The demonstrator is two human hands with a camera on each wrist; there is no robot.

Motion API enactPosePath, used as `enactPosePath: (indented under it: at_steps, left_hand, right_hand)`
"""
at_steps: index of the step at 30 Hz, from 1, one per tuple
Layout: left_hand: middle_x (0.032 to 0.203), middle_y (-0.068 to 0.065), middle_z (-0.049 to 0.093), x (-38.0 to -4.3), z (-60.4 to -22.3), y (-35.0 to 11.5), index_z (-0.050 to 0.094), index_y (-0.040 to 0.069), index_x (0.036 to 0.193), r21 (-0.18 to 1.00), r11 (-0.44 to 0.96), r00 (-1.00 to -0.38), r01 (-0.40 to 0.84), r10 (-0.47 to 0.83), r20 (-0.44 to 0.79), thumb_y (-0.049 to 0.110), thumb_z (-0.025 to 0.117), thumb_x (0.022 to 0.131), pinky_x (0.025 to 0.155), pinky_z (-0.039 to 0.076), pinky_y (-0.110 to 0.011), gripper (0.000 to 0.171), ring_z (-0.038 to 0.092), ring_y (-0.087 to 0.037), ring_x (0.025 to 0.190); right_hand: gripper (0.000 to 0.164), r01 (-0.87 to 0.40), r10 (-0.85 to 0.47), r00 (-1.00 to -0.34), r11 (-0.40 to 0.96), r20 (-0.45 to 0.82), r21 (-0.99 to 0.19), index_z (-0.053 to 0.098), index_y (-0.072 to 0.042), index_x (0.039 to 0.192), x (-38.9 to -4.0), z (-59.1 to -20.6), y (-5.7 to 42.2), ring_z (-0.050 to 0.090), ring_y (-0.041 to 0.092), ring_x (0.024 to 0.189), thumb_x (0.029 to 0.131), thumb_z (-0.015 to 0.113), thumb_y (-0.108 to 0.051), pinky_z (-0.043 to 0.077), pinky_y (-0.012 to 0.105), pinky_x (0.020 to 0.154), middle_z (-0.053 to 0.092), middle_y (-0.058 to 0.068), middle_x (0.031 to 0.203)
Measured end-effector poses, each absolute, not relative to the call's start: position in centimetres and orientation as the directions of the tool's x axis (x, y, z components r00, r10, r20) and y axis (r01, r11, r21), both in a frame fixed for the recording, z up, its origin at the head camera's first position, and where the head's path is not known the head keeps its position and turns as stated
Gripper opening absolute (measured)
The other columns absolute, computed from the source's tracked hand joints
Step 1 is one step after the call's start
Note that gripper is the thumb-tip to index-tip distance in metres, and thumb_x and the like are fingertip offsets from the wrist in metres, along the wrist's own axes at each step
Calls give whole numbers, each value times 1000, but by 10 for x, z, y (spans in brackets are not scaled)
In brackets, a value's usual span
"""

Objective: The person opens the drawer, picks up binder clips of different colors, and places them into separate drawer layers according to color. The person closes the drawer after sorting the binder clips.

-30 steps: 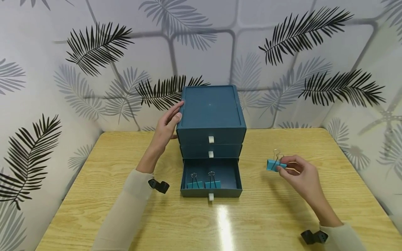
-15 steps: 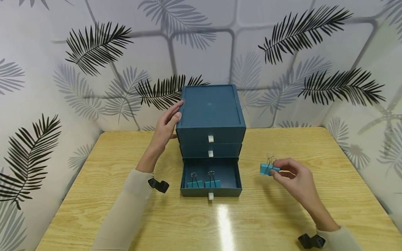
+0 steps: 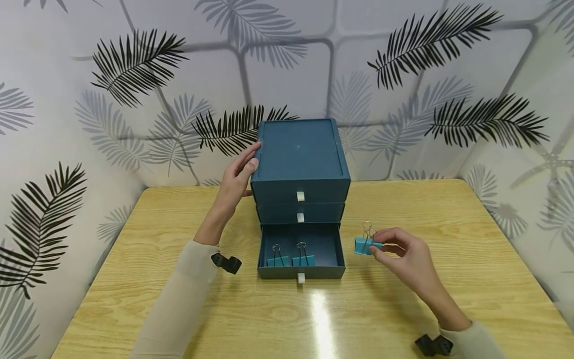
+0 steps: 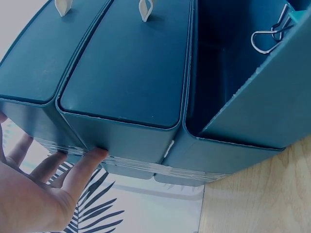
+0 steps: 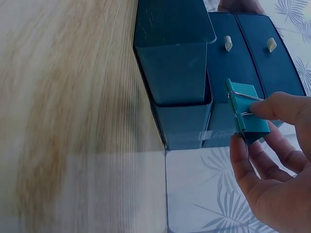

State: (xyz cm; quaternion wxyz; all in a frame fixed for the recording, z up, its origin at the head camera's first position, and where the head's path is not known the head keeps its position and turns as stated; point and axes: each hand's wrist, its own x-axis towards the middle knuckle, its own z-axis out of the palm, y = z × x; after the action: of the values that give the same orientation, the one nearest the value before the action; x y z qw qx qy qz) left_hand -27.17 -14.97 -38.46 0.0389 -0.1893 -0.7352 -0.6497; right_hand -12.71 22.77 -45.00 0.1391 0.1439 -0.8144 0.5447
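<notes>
A dark blue drawer unit (image 3: 300, 154) stands mid-table, its bottom drawer (image 3: 326, 273) pulled out and the two upper ones closed. Two blue binder clips lie inside near the drawer's front: the left clip (image 3: 278, 261) and the right clip (image 3: 303, 261), wire handles up. My left hand (image 3: 234, 185) rests against the unit's left side, fingers extended along it, as the left wrist view also shows. To the right of the open drawer, my right hand (image 3: 405, 259) pinches another blue binder clip (image 5: 249, 109) between thumb and fingers, above the table.
White pull tabs, such as the top one (image 3: 301, 196), stick out from the drawer fronts. The wooden table (image 3: 157, 279) meets a wall (image 3: 287, 75) patterned with leaves behind the unit. Each wrist wears a small black camera, the left camera (image 3: 227, 263) among them.
My right hand has moved left with the binder clip, closer to the open drawer. My left hand has stayed against the unit's side.
</notes>
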Motion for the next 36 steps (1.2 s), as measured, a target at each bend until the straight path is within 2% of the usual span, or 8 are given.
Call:
enactPosePath:
  at_steps: [10, 14, 21, 36]
  left_hand:
    - [165, -2, 32, -272, -385, -149, 42, 28, 159, 943, 75, -927, 324, 227, 300, 32, 48, 109, 88, 47, -75, 50, 34, -26, 149]
    - [165, -1, 33, -272, -385, -149, 43, 30, 159, 943, 77, -927, 323, 226, 299, 34, 49, 109, 89, 46, -75, 50, 34, -26, 149]
    - [164, 1, 34, -273, -386, -150, 45, 32, 157, 940, 78, -923, 333, 230, 308, 38, 49, 109, 90, 47, -74, 49, 35, -24, 149]
    - [164, 2, 35, -272, -386, -149, 45, 34, 157, 941, 85, -927, 326, 225, 301, 40, 50, 108, 90, 48, -73, 49, 36, -23, 148]
  right_hand:
    - [15, -404, -132, -915, 334, 382, -852, 72, 0, 96, -131, -451, 212, 70, 9, 93, 86, 78, 8, 59, 24, 79, 69, 14, 108]
    - [17, -434, -147, -901, 351, 409, -830, 73, -4, 96, -134, -452, 203, 71, 13, 92, 85, 80, 7, 60, 28, 78, 72, 10, 106]
    - [20, -497, -189, -867, 408, 462, -766, 73, -9, 95, -140, -451, 187, 72, 20, 94, 83, 82, 5, 61, 38, 78, 73, 4, 105]
    - [20, -531, -302, -846, 553, 439, -642, 72, -10, 95, -153, -453, 163, 70, 19, 93, 82, 83, 2, 60, 42, 81, 71, 3, 102]
